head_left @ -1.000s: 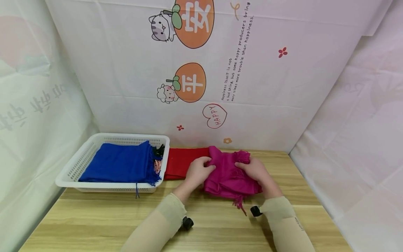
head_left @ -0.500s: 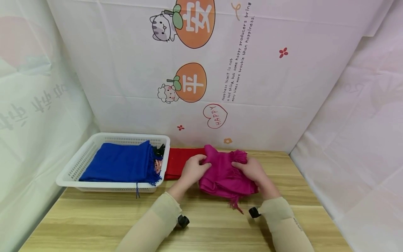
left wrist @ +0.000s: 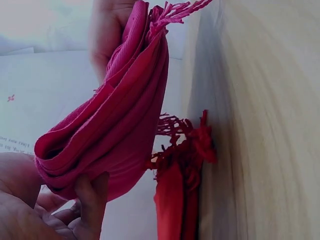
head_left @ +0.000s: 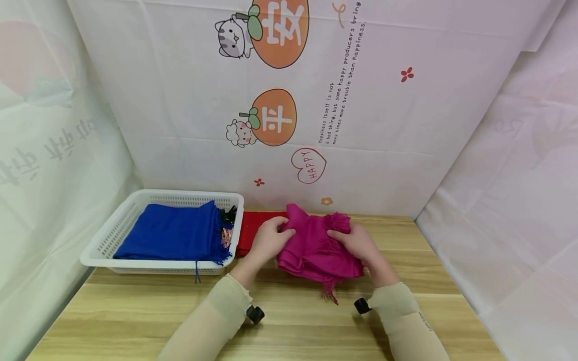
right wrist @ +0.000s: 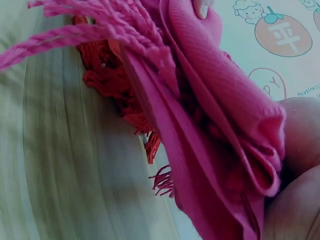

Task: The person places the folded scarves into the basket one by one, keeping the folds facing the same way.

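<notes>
A folded magenta scarf (head_left: 311, 250) with braided fringe is held up off the table between both hands. My left hand (head_left: 269, 238) grips its left edge, thumb on top; in the left wrist view, fingers (left wrist: 90, 197) curl under the folded layers. At the other side my right hand (head_left: 361, 243) pinches the scarf near a tuft of fringe, thumb over the top face. Behind and partly hidden by it lies a folded red scarf (head_left: 253, 228). Its red fringe (right wrist: 107, 75) shows past the magenta folds in the right wrist view.
To the left stands a white plastic basket (head_left: 97, 260), holding a folded blue scarf (head_left: 167, 233) whose fringe hangs over the rim. Dark green and pale pink fringes peek out beside it. White printed sheets (head_left: 384, 125) enclose the wooden table (head_left: 316, 331) at the back and sides.
Both hands have shifted left with the magenta scarf, which now covers more of the red one. Their grips look the same. The basket and blue scarf have stayed put.
</notes>
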`<move>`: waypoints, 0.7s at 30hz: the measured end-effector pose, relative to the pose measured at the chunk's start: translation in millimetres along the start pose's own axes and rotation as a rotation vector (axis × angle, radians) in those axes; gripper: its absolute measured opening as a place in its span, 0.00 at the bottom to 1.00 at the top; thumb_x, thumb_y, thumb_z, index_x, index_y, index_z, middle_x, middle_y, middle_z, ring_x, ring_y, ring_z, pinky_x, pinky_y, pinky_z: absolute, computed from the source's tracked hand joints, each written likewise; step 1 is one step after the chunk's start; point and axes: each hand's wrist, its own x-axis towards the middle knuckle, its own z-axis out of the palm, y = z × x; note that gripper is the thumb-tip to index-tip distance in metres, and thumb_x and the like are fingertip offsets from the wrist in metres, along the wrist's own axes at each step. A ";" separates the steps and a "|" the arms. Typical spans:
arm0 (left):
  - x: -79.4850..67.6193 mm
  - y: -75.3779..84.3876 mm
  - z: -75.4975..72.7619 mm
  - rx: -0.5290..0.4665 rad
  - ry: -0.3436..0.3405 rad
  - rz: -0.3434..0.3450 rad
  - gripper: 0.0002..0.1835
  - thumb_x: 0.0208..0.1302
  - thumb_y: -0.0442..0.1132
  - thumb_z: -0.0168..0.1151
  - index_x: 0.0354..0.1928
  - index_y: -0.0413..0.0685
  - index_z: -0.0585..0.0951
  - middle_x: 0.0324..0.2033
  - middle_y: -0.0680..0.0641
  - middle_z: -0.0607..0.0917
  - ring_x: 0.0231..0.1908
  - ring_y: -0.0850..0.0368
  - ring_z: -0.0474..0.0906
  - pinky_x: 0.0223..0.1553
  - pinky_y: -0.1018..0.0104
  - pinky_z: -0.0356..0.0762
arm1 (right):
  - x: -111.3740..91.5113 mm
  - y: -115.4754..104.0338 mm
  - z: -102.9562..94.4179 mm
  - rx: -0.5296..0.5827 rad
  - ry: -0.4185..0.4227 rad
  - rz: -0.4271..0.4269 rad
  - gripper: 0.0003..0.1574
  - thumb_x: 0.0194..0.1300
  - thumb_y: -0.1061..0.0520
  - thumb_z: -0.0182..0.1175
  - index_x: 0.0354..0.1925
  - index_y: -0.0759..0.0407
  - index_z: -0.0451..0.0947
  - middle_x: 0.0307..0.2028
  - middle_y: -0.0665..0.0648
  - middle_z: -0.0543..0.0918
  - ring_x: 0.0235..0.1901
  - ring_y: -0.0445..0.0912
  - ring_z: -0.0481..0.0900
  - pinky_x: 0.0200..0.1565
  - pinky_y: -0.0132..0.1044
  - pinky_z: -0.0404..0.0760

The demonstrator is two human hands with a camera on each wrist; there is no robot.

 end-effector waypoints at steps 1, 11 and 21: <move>-0.2 0.1 -1.3 -0.001 0.001 -0.001 0.20 0.76 0.43 0.71 0.64 0.43 0.87 0.57 0.44 0.90 0.53 0.47 0.84 0.60 0.45 0.85 | 0.1 -0.8 0.3 0.003 0.000 -0.002 0.37 0.77 0.39 0.72 0.68 0.64 0.83 0.53 0.62 0.90 0.48 0.51 0.86 0.53 0.45 0.85; -3.9 7.3 -14.5 0.019 0.009 0.010 0.19 0.76 0.43 0.72 0.63 0.45 0.88 0.55 0.45 0.91 0.51 0.49 0.85 0.57 0.47 0.85 | -2.5 -5.7 4.0 0.068 0.005 -0.016 0.32 0.76 0.41 0.72 0.61 0.65 0.86 0.45 0.59 0.91 0.41 0.46 0.85 0.45 0.39 0.85; -7.6 12.4 -30.9 0.004 0.033 0.001 0.18 0.76 0.43 0.71 0.62 0.45 0.88 0.53 0.43 0.92 0.51 0.47 0.86 0.58 0.44 0.85 | -6.2 -15.4 10.3 0.134 0.014 -0.020 0.31 0.76 0.40 0.73 0.60 0.64 0.86 0.46 0.59 0.91 0.40 0.45 0.87 0.44 0.37 0.86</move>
